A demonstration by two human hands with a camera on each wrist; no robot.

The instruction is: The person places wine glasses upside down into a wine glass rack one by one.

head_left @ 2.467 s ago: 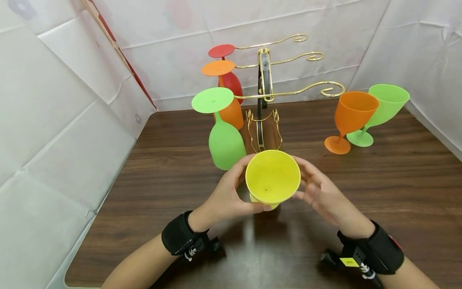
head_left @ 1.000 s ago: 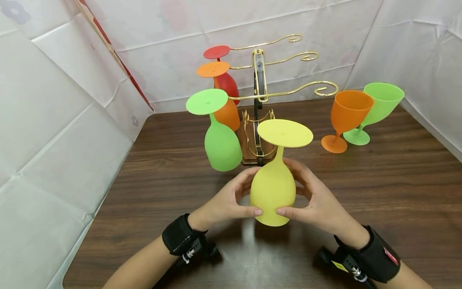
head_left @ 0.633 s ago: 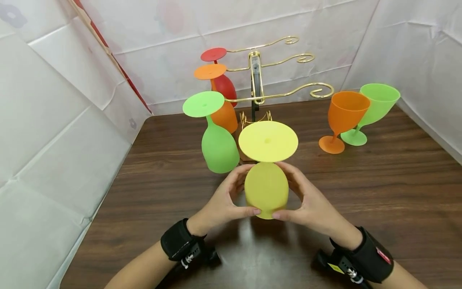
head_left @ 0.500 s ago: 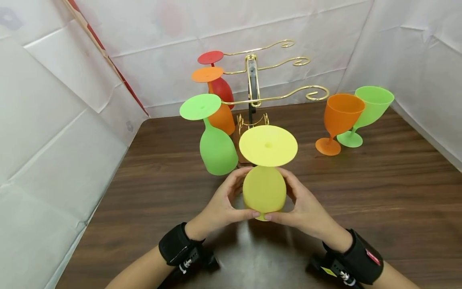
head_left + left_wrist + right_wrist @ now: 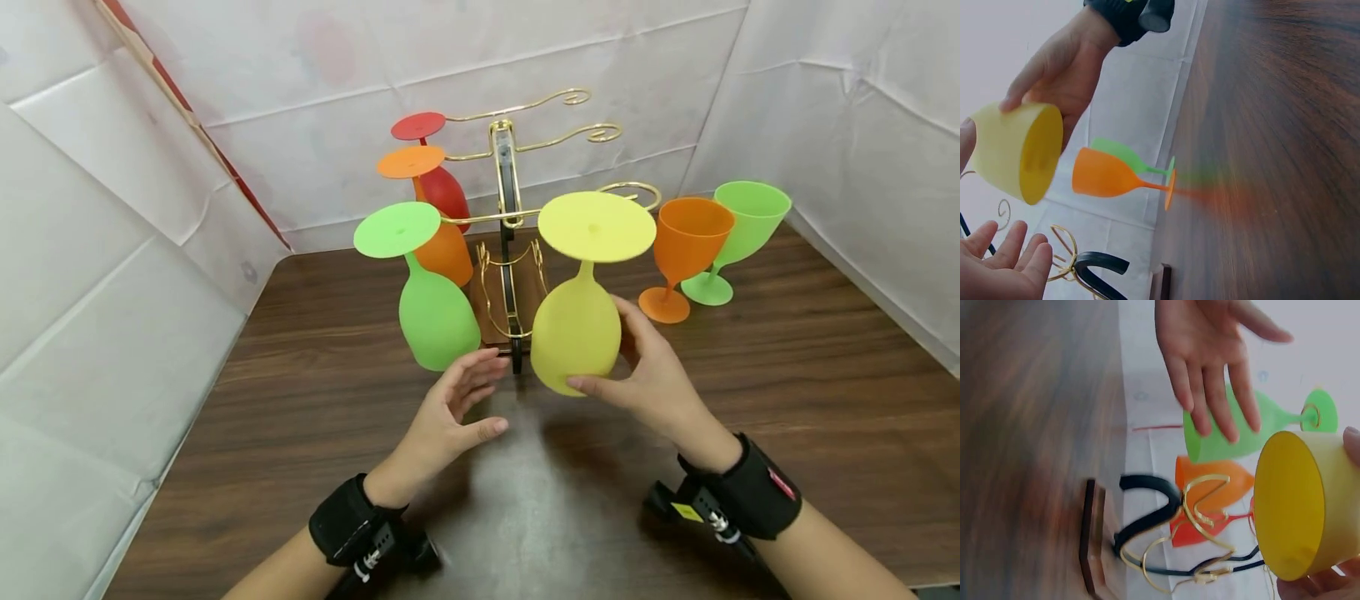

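Note:
My right hand [image 5: 652, 379] grips a yellow goblet [image 5: 576, 333] by its bowl, turned upside down with its foot uppermost. In the head view that foot overlaps the right arm of the nearest gold hook on the glass rack [image 5: 510, 179]. The left wrist view shows the goblet's mouth above the table. My left hand [image 5: 453, 408] holds nothing; its fingers are spread beside the rack's front, below a green goblet [image 5: 438, 321]. That green goblet, an orange goblet [image 5: 444, 254] and a red goblet [image 5: 444, 193] hang upside down along the rack's left side.
Upright at the right stand an orange goblet [image 5: 690, 237] and a green goblet [image 5: 750, 221]. The rack has a wooden base and gold wire cradle [image 5: 487, 292]. White sheeting [image 5: 360, 67] surrounds the brown wooden table [image 5: 300, 467] at the back and sides.
The yellow goblet was turned from upright to upside down in both hands, then raised and carried right toward the rack's near hook. My left hand has let go of it and moved left.

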